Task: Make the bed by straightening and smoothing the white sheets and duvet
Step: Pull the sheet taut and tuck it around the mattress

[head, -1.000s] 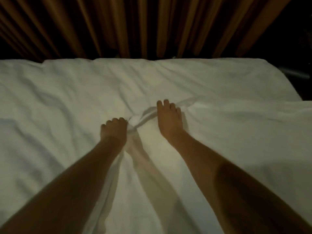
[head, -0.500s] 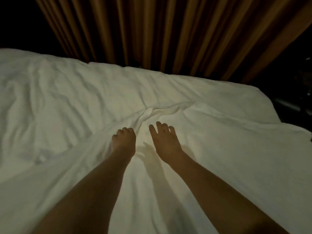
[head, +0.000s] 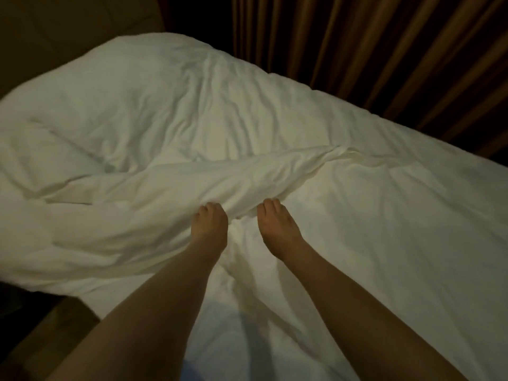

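A white duvet (head: 170, 111) lies rumpled over the left and far part of the bed. A thick fold of the duvet (head: 220, 177) runs across the middle. My left hand (head: 210, 229) and my right hand (head: 275, 226) sit side by side at the near edge of that fold, with the fingers curled into the cloth. The fingertips are hidden under the fabric. A flatter white sheet (head: 398, 221) covers the right and near part of the bed.
Brown pleated curtains (head: 371, 42) hang behind the far side of the bed. A dark wall panel (head: 68, 20) fills the top left. Brown floor (head: 46, 334) shows at the lower left beside the bed's edge.
The view has swung left and the bed now lies diagonally. Both hands came nearer to me. The duvet fold has grown thicker, and my right hand went from flat to curled into it.
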